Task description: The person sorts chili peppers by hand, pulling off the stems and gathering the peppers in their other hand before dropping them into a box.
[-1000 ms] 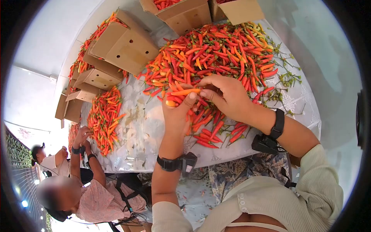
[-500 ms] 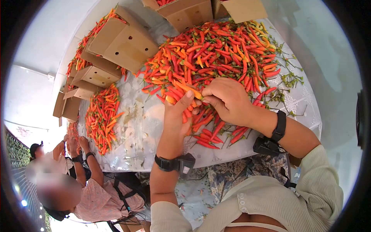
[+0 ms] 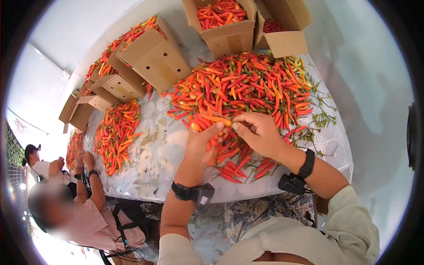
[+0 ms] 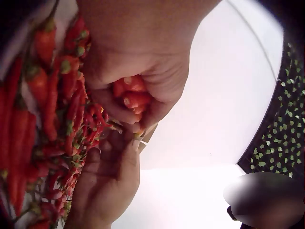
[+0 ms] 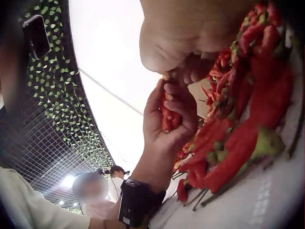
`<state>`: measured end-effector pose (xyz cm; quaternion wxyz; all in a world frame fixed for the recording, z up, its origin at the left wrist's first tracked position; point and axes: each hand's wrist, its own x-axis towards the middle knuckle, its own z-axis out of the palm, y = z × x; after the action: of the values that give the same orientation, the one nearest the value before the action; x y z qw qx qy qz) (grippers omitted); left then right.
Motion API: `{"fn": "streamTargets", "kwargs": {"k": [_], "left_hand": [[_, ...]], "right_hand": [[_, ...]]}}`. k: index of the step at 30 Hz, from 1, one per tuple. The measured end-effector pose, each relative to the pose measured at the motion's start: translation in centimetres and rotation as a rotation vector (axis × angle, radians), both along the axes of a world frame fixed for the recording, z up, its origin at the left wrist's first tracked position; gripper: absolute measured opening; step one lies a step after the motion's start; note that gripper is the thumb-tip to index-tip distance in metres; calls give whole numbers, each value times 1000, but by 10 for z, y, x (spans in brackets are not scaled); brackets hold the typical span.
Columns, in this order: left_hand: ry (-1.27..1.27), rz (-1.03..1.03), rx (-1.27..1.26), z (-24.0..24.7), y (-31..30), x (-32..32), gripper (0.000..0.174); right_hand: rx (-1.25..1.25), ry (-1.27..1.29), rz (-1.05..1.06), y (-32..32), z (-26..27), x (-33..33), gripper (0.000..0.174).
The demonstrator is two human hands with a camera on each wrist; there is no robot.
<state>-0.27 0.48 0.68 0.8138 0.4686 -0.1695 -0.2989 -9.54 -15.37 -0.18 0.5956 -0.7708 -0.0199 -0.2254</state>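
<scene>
My left hand (image 3: 201,142) grips a small bunch of chili peppers over the near edge of the large pile. An orange chili pepper (image 3: 215,118) lies along the top of that bunch, its end pointing right. Stemless ends of red chili peppers (image 4: 135,99) show inside the curled left fingers in the left wrist view. With thumb and forefinger, my right hand (image 3: 261,136) pinches the right end of the orange pepper, where its stem sits. Beneath both hands spreads the pile of red and orange chili peppers (image 3: 247,84).
Loose green stems (image 3: 321,120) lie right of the pile. Cardboard boxes of peppers stand behind it, one box (image 3: 227,44) at the back and another (image 3: 152,59) at left. A second pepper pile (image 3: 114,137) lies left, near another person (image 3: 88,216) seated at the table (image 3: 152,170).
The right fingers have come onto the orange pepper's stem end, and the pepper has turned slightly in the left hand. The head view has tilted, showing more of the back boxes.
</scene>
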Motion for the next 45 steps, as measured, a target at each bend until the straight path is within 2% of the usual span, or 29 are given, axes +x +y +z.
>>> {"fn": "streamTargets", "kwargs": {"k": [4,10,13,16,20,22,23,26,27,31,36,39,45], "left_hand": [[-52,4,45,-5,1,1,29],[-378,119,127,-12,-6,-2,27],[-340,125,195,-7,-8,-10,28],[-167,50,173,-2,-6,-10,27],[42,-82,18,-3,0,-3,22],[174,-181,-29,-6,3,2,20],[167,-165,20,-9,4,2,22],[358,-269,-101,-12,8,6,24],[307,-318,-152,-10,9,10,26],[316,-211,-110,-5,8,11,21],[371,-77,-76,-9,7,12,25],[316,-179,-121,-12,8,14,26],[109,-164,44,-6,0,3,29]], "right_hand": [[54,71,25,0,0,0,15],[35,90,-15,-2,1,-2,11],[34,93,-55,-2,-1,-1,10],[34,61,-26,-2,-2,-1,8],[59,-16,51,2,4,-4,5],[-261,-216,23,-3,5,-1,7],[-421,-310,9,-5,3,-1,9],[-414,-357,38,-5,-1,2,11],[-525,-268,-3,-8,-1,-1,13],[-693,-265,-282,-18,-4,6,18],[-799,-215,-420,-33,-9,16,15],[-879,-156,-489,-37,-12,23,14],[-977,-22,-497,-36,-5,24,20]]}}
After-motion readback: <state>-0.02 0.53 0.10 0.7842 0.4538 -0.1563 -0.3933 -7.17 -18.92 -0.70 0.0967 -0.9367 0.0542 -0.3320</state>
